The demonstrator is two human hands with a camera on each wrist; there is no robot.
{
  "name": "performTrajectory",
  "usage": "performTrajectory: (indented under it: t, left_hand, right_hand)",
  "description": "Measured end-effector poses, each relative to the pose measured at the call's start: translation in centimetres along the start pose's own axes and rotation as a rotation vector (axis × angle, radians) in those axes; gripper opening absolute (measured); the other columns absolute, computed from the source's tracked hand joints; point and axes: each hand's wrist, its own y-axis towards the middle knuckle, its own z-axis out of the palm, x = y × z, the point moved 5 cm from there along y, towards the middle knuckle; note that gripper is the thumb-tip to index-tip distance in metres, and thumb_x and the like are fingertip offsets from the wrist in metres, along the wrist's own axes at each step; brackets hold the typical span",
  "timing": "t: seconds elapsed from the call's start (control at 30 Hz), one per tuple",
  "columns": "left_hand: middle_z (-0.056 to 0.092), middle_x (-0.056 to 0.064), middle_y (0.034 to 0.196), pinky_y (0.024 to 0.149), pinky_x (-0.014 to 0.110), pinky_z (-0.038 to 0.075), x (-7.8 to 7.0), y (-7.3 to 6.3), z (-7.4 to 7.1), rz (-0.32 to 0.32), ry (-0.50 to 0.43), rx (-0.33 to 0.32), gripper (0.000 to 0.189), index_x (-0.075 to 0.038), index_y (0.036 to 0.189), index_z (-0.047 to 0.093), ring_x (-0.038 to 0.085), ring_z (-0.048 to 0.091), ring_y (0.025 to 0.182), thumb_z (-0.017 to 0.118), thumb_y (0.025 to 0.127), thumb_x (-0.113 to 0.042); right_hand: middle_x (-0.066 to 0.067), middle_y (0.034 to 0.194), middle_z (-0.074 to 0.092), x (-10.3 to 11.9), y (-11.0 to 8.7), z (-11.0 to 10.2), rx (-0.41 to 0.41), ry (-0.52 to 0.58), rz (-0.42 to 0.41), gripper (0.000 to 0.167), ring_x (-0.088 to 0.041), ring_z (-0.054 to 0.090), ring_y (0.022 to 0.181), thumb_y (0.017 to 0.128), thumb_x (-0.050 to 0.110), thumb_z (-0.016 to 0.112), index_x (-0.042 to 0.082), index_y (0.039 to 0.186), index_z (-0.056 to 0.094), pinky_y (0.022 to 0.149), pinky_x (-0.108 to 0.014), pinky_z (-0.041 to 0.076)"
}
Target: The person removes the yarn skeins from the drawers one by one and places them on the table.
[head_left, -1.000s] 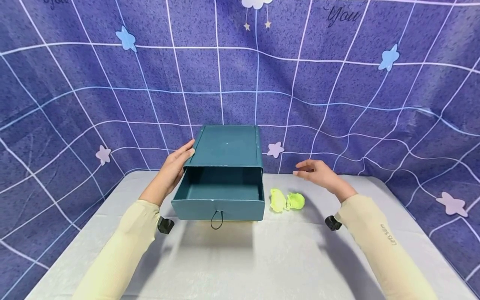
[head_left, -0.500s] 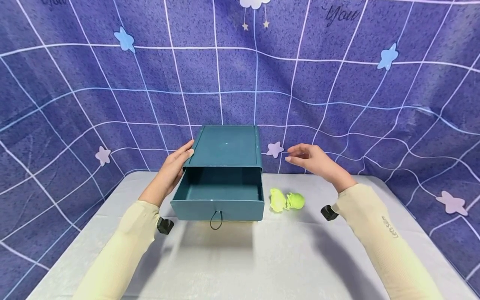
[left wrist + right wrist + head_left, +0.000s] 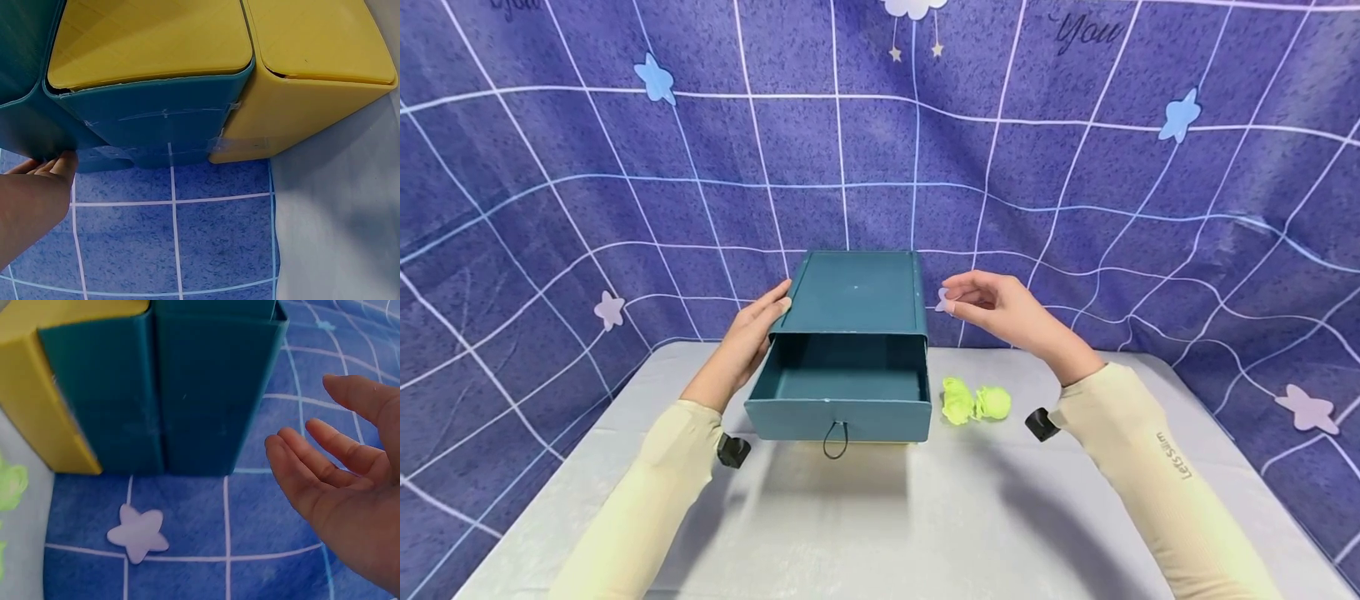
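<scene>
A dark teal drawer box (image 3: 853, 287) tops a stack in the head view, with its drawer (image 3: 838, 419) pulled out toward me and no contents visible in it. A thin dark loop (image 3: 836, 440) hangs from the drawer front. My left hand (image 3: 741, 342) rests against the box's left side; in the left wrist view its fingertips (image 3: 62, 164) touch the teal wall. To the right of the box, my right hand (image 3: 1000, 308) hovers apart from it, fingers loosely bent and holding nothing. The right wrist view shows a gap between this hand (image 3: 344, 481) and the stack.
Under the top box sit a teal box with a yellow front (image 3: 150, 44) and a yellow box (image 3: 325, 44), joined by clear tape. Two crumpled yellow-green leafy things (image 3: 957, 401) lie right of the stack on the white-covered table (image 3: 842, 533). A blue patterned cloth (image 3: 1075, 183) hangs behind.
My right hand has moved left and up, closer to the teal box. The left hand, the pulled-out drawer and the green things have stayed put.
</scene>
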Motion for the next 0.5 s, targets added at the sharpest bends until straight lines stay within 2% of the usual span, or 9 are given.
performTrajectory:
  t: [0.03, 0.07, 0.17, 0.5]
  left_hand:
    - [0.018, -0.003, 0.159, 0.11, 0.025, 0.028, 0.0, 0.0, 0.0, 0.003, -0.009, 0.007, 0.064, -0.024, 0.153, 0.028, 0.007, 0.026, 0.137, 0.053, 0.098, -0.041]
    - [0.018, -0.002, 0.159, 0.113, 0.029, 0.025, -0.1, 0.1, 0.1, 0.006, -0.012, 0.008, 0.064, -0.023, 0.154, 0.027, 0.009, 0.023, 0.139, 0.053, 0.098, -0.041]
    - [0.017, -0.001, 0.16, 0.116, 0.037, 0.019, -0.1, 0.2, 0.1, 0.012, -0.026, 0.011, 0.064, -0.02, 0.154, 0.026, 0.013, 0.019, 0.142, 0.052, 0.098, -0.039]
    - [0.015, -0.001, 0.16, 0.118, 0.039, 0.015, 0.1, 0.1, 0.1, 0.009, -0.031, 0.017, 0.065, -0.021, 0.154, 0.026, 0.015, 0.014, 0.145, 0.052, 0.098, -0.039]
  right_hand:
    - [-0.01, 0.114, 0.064, 0.3, 0.0, 0.1, 0.004, 0.004, -0.012, 0.038, -0.021, 0.062, 0.103, 0.093, 0.024, 0.066, 0.006, 0.126, 0.059, 0.089, -0.035, 0.051]
    - [-0.01, 0.114, 0.064, 0.7, 0.0, 0.2, 0.006, 0.008, -0.022, 0.038, -0.021, 0.062, 0.104, 0.093, 0.024, 0.066, 0.006, 0.126, 0.06, 0.09, -0.036, 0.051]
    - [-0.01, 0.116, 0.064, 1.5, -0.1, 0.6, 0.015, 0.017, -0.04, 0.038, -0.02, 0.062, 0.105, 0.092, 0.023, 0.067, 0.007, 0.126, 0.06, 0.09, -0.037, 0.05]
    - [-0.014, 0.116, 0.064, 4.5, -0.9, 2.0, 0.037, 0.052, -0.162, 0.037, -0.019, 0.062, 0.103, 0.091, 0.014, 0.067, 0.003, 0.126, 0.06, 0.092, -0.038, 0.05]
